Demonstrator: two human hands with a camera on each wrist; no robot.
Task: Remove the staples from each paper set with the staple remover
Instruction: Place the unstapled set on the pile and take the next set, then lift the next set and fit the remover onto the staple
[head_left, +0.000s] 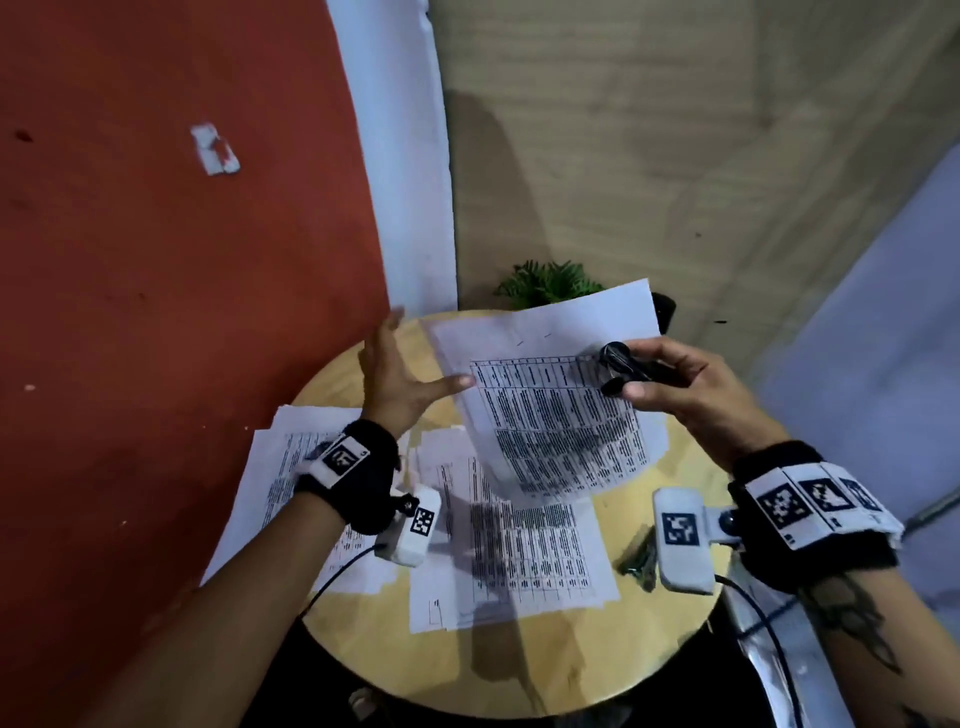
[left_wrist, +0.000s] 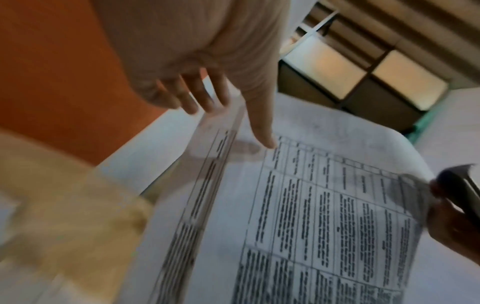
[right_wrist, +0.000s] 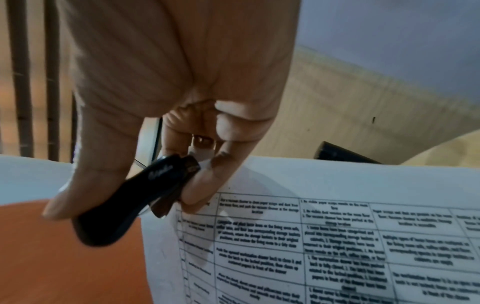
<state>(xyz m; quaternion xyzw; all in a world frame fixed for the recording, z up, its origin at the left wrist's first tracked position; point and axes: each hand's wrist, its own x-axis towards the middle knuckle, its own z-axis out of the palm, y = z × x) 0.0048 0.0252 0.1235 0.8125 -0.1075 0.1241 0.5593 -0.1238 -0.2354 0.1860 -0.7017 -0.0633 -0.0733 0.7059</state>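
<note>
Right hand (head_left: 691, 384) grips one staple remover (head_left: 621, 368); one paper set (head_left: 550, 395) lifted.

Paper set (head_left: 550, 395) above table (head_left: 561, 660); left hand (head_left: 400, 379) left, staple remover (head_left: 621, 366) right.

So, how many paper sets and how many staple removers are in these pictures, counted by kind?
Raised paper set: 1
Paper sets lying on the table: 2, the middle set and the left set
Staple remover: 1
Total: 4
</note>
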